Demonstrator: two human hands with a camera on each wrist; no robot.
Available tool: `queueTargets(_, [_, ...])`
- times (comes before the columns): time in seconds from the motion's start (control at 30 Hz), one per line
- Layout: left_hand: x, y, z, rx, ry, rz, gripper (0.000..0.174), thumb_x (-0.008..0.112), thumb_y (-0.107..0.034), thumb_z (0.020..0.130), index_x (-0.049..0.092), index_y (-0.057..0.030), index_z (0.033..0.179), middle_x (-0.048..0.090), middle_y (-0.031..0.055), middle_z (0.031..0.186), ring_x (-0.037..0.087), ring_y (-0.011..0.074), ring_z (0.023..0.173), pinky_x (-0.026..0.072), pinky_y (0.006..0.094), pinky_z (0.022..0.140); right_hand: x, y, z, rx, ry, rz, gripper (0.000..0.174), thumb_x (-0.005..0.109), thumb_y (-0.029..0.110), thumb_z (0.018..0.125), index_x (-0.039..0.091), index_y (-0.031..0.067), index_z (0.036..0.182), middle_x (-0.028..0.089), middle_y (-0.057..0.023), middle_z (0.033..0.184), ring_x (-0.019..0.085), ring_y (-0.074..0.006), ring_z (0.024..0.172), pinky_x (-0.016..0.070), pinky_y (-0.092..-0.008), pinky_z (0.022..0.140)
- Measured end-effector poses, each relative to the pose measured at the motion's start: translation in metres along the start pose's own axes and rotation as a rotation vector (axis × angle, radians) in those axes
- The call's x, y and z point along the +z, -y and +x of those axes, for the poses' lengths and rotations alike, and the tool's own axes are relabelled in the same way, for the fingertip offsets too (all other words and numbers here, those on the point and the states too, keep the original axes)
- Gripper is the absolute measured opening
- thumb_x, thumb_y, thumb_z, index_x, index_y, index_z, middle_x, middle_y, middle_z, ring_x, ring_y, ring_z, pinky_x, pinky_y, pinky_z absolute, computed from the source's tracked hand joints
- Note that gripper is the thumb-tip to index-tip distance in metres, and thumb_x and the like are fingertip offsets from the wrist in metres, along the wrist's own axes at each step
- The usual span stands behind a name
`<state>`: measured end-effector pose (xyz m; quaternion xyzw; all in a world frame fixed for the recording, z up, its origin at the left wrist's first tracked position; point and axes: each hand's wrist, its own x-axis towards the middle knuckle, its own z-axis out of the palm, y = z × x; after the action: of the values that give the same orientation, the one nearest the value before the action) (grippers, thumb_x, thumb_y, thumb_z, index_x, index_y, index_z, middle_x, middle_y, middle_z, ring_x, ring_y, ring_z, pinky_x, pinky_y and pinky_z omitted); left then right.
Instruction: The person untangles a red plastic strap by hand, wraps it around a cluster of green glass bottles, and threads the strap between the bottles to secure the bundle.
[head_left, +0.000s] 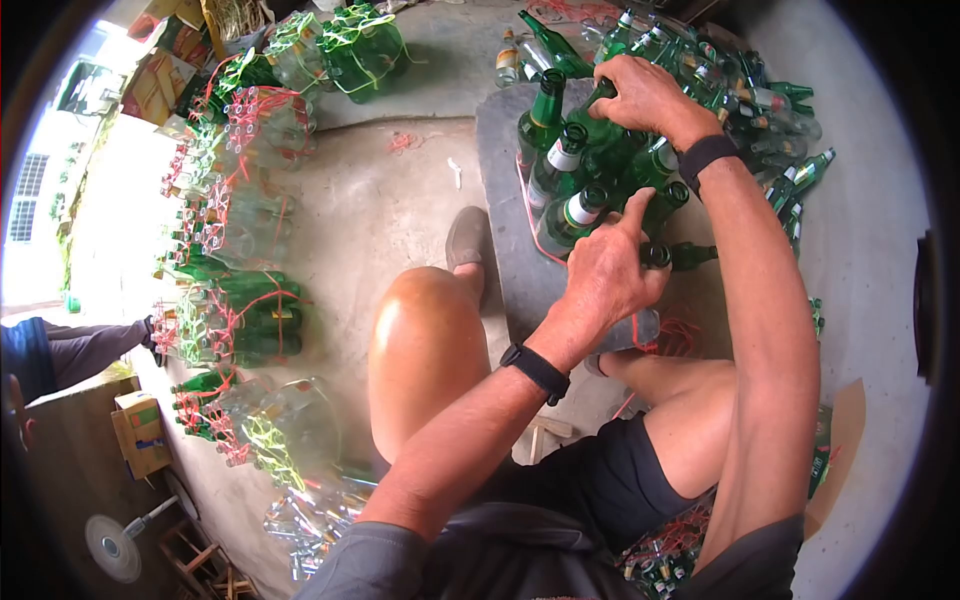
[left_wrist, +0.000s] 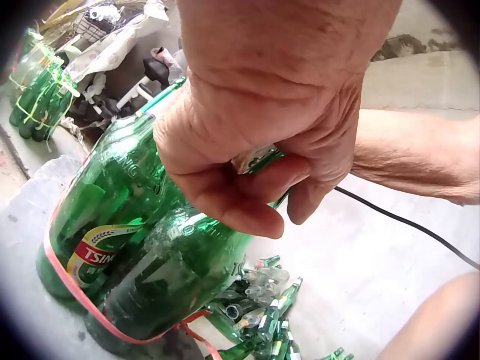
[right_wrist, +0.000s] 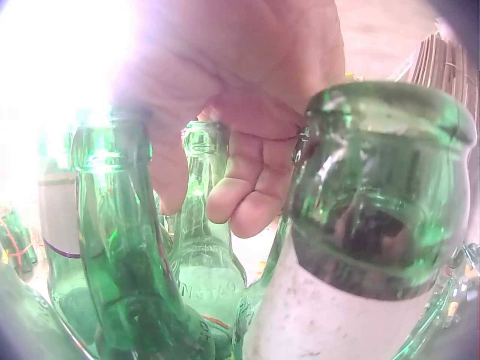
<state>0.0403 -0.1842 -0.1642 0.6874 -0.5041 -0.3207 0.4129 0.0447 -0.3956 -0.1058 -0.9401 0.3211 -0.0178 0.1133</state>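
A tight cluster of green glass bottles (head_left: 565, 215) stands on a grey slab, with a red string (left_wrist: 112, 324) round the bottles' lower part. My right hand (head_left: 650, 98) reaches over the far side and grips a green bottle (head_left: 603, 92) by its neck. In the right wrist view, thumb and curled fingers (right_wrist: 247, 187) lie on either side of a bottle neck (right_wrist: 205, 142). My left hand (head_left: 610, 275) is at the cluster's near side, index finger extended among the necks. Its other fingers (left_wrist: 240, 202) curl at a neck, mostly hidden under the hand. One bottle carries a red-and-white label (left_wrist: 97, 251).
Many loose bottles (head_left: 750, 100) lie piled against the wall at right. Tied bundles of bottles (head_left: 250, 220) line the left side. A fan (head_left: 115, 545) stands at lower left, and loose red string (head_left: 675, 338) lies beside the slab (head_left: 525, 290).
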Motion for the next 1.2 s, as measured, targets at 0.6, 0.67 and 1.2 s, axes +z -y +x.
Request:
queueTargets(0.6, [0.000, 0.002, -0.003, 0.013, 0.005, 0.019, 0.084, 0.077, -0.022, 0.075, 0.042, -0.0078, 0.150, 0.075, 0.0173, 0.100, 0.069, 0.0417, 0.103, 0.0550, 0.0495, 0.092, 0.011, -0.007, 0.008, -0.120, -0.037, -0.093, 0.034, 0.067, 0.009, 0.077, 0.069, 0.0099, 0.111, 0.070, -0.0173, 0.119, 0.065, -0.0383, 0.113, 0.0522, -0.0471, 0.097])
queueTargets(0.67, [0.000, 0.002, -0.002, 0.013, 0.006, 0.022, 0.085, 0.077, -0.022, 0.075, 0.041, -0.0080, 0.150, 0.075, 0.0174, 0.101, 0.069, 0.0417, 0.103, 0.0550, 0.0495, 0.092, 0.009, -0.007, 0.008, -0.116, -0.023, -0.099, 0.033, 0.069, 0.012, 0.078, 0.069, 0.0098, 0.112, 0.069, -0.0176, 0.121, 0.065, -0.0383, 0.113, 0.0522, -0.0474, 0.097])
queueTargets(1.2, [0.000, 0.001, -0.004, 0.016, -0.006, -0.011, 0.083, 0.075, -0.020, 0.075, 0.041, -0.0088, 0.150, 0.074, 0.0178, 0.101, 0.069, 0.0424, 0.101, 0.0551, 0.0500, 0.091, 0.017, -0.007, 0.018, -0.068, -0.063, -0.093, 0.036, 0.074, 0.028, 0.087, 0.067, 0.0055, 0.115, 0.068, -0.0222, 0.118, 0.062, -0.0414, 0.118, 0.0505, -0.0493, 0.099])
